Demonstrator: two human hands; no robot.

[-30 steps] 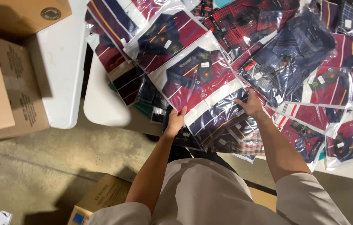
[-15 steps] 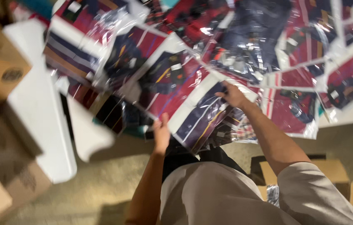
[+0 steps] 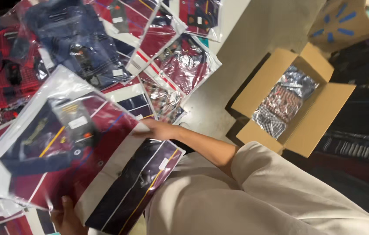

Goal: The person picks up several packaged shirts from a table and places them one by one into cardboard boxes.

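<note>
— What did the person have in hand at that moment?

— A large clear bag holding a folded maroon, white and navy striped shirt point(image 3: 75, 152), lifted off the pile and tilted, held across the body. The left hand point(image 3: 64, 217) gripped its lower edge from underneath, fingers curled round the plastic. The right hand point(image 3: 158, 129) lay at the bag's upper right edge; whether its fingers were pinching the plastic or merely pressed flat against it could not be told.

— And around it?

— Just behind lay the heap of other bagged shirts point(image 3: 106, 48) on the white table point(image 3: 232, 13): navy, red plaid and more striped ones, overlapping one another. Well apart, on the floor to the right, stood an open cardboard box point(image 3: 254, 87) with a few bagged checked shirts point(image 3: 280, 102) inside. A brown paper bag with a blue mark point(image 3: 345, 21) sat beyond it.

— How far along did it look?

— Judging by that view, early. The box held only a few packs and had room, one shirt was in hand, and most of the stock lay on the table.
</note>
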